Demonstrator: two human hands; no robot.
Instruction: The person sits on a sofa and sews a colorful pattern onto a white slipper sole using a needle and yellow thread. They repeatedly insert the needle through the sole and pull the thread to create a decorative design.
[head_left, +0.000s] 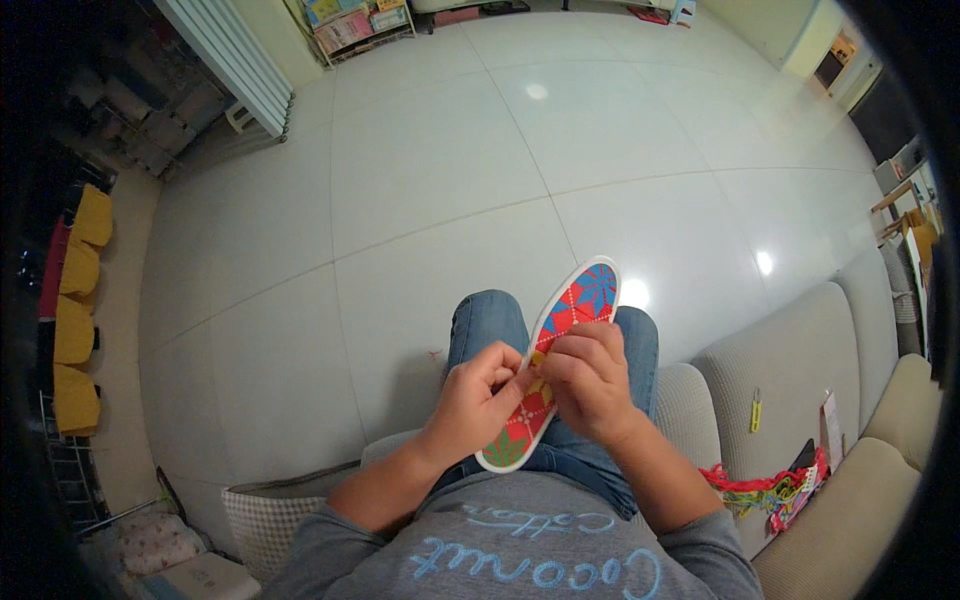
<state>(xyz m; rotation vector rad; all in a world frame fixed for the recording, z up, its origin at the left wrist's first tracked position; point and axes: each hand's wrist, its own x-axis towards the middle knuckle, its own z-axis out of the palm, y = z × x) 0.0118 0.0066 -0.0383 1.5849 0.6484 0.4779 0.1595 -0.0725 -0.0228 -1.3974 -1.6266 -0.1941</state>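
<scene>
An embroidered shoe insole (581, 296) with a white rim lies slantwise over my lap, patterned in red, blue, yellow and green. My left hand (484, 394) grips its left edge near the middle, thumb on the patterned face. My right hand (592, 375) rests over the middle from the right, fingers curled and fingertips close to my left thumb. Whether the right fingertips pinch a needle or thread cannot be seen. Bundles of coloured yarn (780, 491) lie on the sofa to the right. A yellow utility knife (756, 412) is on the sofa farther up.
A grey sofa (787, 367) curves along my right side. A checked cushion or bag (274, 517) stands at my lower left. Pale floor tiles (442, 165) stretch ahead, with a bookshelf (360, 30) and a white folding door (232, 67) beyond. Yellow cloth items (75, 330) hang at far left.
</scene>
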